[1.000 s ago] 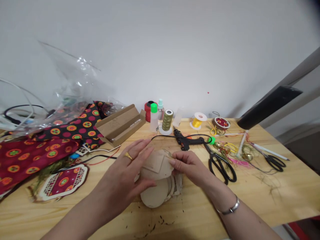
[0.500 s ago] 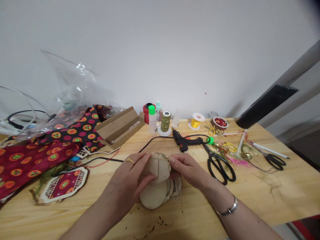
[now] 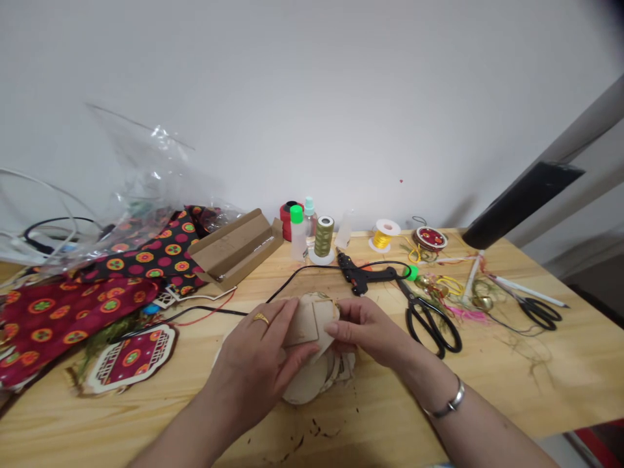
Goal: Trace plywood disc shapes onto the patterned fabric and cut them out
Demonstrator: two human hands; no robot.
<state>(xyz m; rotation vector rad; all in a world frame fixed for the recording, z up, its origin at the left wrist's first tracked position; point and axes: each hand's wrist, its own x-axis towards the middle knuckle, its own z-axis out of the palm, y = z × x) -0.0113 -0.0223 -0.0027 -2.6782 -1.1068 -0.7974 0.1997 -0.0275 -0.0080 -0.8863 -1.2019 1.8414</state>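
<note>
Chief risk: flexing or creasing the scalloped beige panel, from too much squeeze by the left hand against the hold of the right hand. Second risk: lifting or shifting the rectangular piece on its near face, from left-thumb pressure close to its lower edge. Third: scattering the stack of pale discs underneath, if lowered carelessly or let slip. Lesser concern: brushing the black-handled scissors with the right forearm, from too wide a swing.

Held up tilted in front of the body, over the far part of the stack on the table; contact with the discs not determinable. Grasped at left by the left hand, with much of that side covered; pinched near the right edge by the right hand, thumb on the near face.

Pale, matt and thin in appearance, with a wavy outline and brownish marks along the top. Probably card or thin wood; not confirmed. Reverse side hidden.
</note>
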